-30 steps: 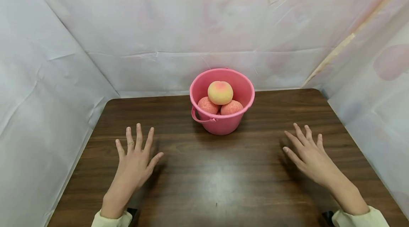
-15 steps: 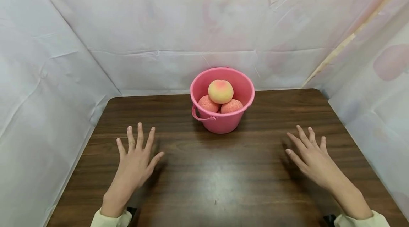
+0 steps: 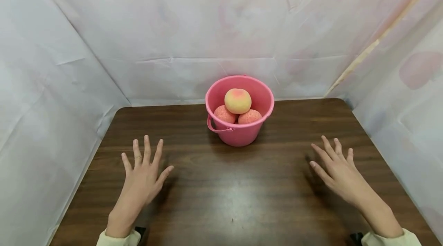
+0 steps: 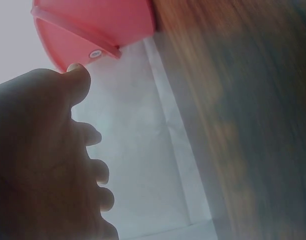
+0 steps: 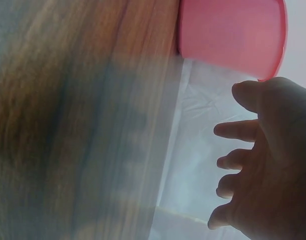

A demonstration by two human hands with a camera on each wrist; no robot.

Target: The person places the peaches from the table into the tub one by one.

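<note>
A pink bucket [image 3: 238,136] stands upright at the back middle of the table, its handle [image 3: 219,130] folded down along the front left of the rim. Inside it, a yellow peach with a pink blush [image 3: 237,102] sits on top of two coral-pink round fruits [image 3: 250,116]. My left hand [image 3: 141,180] hovers over the table to the left of the bucket, fingers spread, holding nothing. On the other side my right hand [image 3: 340,175] is likewise spread in the air with nothing in it. Both wrist views show the bucket [image 4: 103,22] beyond the thumb, apart from the hand.
The dark wood-grain table [image 3: 238,200] has rounded back corners. White sheeting [image 3: 207,19] hangs right behind it, and more sheeting closes in the left and right sides. A beige strip [image 3: 370,50] runs up the right back corner.
The right hand has shifted slightly to the right, and the left hand sits a touch further left. The view has tilted a little. The bucket and fruits stay in place.
</note>
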